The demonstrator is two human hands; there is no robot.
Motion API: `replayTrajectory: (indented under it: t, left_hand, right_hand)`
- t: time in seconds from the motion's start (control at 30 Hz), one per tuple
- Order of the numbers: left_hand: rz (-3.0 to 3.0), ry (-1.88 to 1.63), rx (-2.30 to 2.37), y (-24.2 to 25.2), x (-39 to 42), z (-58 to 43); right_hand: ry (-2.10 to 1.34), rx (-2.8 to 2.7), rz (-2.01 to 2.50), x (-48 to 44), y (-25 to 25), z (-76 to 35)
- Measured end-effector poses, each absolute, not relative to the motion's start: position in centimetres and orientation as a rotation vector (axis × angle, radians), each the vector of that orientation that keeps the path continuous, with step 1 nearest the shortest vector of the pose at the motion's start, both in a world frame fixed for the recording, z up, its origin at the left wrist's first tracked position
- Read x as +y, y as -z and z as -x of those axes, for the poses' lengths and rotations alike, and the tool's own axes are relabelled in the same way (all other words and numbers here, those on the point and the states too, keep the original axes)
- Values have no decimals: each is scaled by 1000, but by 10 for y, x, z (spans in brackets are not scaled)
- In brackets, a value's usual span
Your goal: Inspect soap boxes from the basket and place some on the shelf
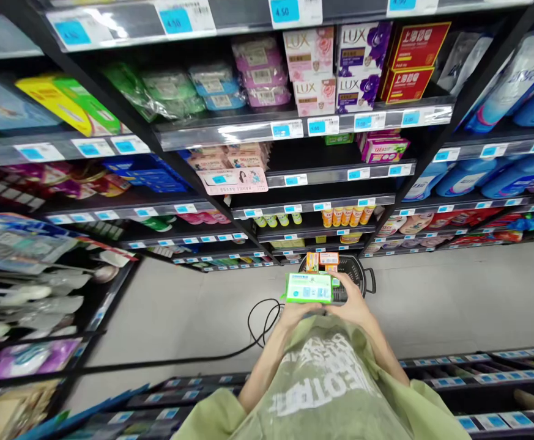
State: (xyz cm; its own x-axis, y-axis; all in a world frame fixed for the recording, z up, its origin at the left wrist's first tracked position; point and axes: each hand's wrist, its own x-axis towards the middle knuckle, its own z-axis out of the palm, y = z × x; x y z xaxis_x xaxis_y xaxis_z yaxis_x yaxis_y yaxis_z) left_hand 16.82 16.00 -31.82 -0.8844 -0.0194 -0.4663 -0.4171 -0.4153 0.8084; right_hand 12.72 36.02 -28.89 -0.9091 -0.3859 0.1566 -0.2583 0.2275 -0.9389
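Observation:
A green and white box [309,288] with printed labels is held in front of my body, above the floor. My left hand [296,313] grips it from below at the near edge. My right hand [353,300] is closed around its right end, the thumb along the near side and fingers reaching to the far corner. Beyond and below the box stands a black basket [362,278] with a side handle. Orange and white boxes [328,258] lie inside it, partly hidden by the held box and my right hand.
Shelves ahead hold LUX soap boxes [312,54], red boxes [419,46], orange bottles [347,216] and blue detergent bottles [466,177]. Kitchen utensils [32,293] hang at the left. A black cable [193,359] loops across the grey floor [436,293]. More shelving stands close behind me.

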Motion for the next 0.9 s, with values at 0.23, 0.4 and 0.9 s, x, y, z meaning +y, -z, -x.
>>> replayTrajectory:
  t: [0.23,0.4,0.9]
  left_hand:
    - [564,-2424,1431,305,155,-167]
    - [557,-2389,1495,310,157,-166]
    - [98,-2251,2227,283,158,-141]
  right_hand:
    - [1985,2302,638,361,297,-127]
    - [2002,2324,638,361,300,-122]
    - [2166,1972,247,357,334,-108]
